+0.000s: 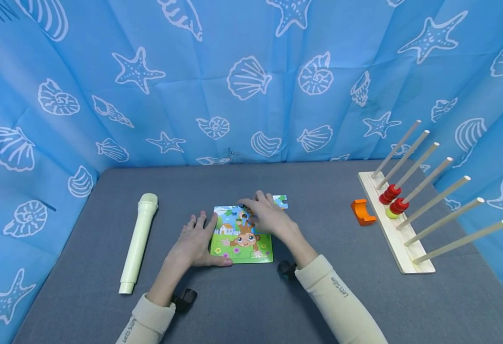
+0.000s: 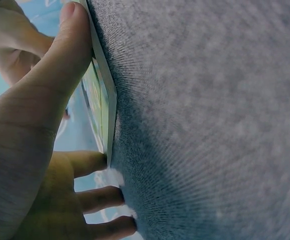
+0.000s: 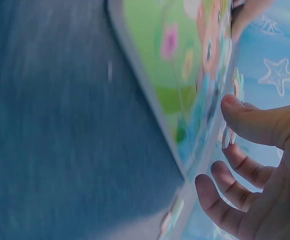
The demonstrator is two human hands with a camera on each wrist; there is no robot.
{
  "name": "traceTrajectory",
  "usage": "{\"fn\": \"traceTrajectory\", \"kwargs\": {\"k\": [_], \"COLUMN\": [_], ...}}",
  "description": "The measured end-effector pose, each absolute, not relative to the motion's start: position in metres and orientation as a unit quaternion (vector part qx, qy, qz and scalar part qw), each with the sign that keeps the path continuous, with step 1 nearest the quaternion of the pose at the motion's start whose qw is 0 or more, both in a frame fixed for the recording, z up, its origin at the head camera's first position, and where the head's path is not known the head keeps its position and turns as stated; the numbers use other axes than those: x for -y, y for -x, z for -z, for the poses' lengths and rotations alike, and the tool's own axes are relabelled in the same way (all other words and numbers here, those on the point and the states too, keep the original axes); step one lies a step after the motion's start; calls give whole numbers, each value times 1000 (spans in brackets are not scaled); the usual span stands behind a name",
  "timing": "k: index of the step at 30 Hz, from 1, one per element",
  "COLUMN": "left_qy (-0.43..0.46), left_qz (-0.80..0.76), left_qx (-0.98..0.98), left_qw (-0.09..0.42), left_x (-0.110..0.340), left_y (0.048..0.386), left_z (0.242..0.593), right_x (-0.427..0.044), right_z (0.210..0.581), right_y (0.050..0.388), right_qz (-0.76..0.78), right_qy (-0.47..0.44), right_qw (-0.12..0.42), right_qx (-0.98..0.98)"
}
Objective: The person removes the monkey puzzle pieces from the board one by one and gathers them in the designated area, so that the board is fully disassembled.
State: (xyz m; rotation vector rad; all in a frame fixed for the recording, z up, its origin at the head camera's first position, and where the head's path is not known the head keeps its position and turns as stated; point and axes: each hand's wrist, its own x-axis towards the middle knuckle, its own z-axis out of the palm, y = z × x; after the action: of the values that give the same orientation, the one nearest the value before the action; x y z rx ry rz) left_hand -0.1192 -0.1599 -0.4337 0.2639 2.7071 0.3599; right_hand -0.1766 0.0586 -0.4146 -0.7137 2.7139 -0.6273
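Observation:
A jigsaw puzzle (image 1: 244, 243) with a cartoon monkey on green grass lies in its flat tray, with a gap in the upper part of the picture. My left hand (image 1: 197, 241) rests at its left side, fingers spread along the edge and thumb (image 2: 77, 30) on the front rim. Over the upper right part, my right hand (image 1: 270, 215) pinches a puzzle piece (image 3: 229, 136) between thumb and forefinger; the hand hides most of it in the head view. Beyond that hand, another loose piece (image 1: 281, 199) lies on the table, partly covered.
A pale green toy microphone (image 1: 138, 243) lies to the left. At the right stand a wooden peg rack (image 1: 399, 229) with red rings (image 1: 390, 193) on it and an orange arch block (image 1: 363, 212). A blue seashell curtain (image 1: 251, 114) surrounds the grey table (image 1: 320, 191).

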Motion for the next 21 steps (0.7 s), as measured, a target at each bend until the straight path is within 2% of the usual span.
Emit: {"fn": "traceTrajectory", "kwargs": {"k": [21], "left_qy": [-90], "left_qz": [-137], "left_qx": [-966], "left_qw": [201], "left_x": [160], "left_y": [119], "left_z": [434], "right_x": [-143], "right_z": [402], "right_y": [201], "right_qz": [150], "right_qy": [189], "right_qw": [155], "right_qx": [-958]}}
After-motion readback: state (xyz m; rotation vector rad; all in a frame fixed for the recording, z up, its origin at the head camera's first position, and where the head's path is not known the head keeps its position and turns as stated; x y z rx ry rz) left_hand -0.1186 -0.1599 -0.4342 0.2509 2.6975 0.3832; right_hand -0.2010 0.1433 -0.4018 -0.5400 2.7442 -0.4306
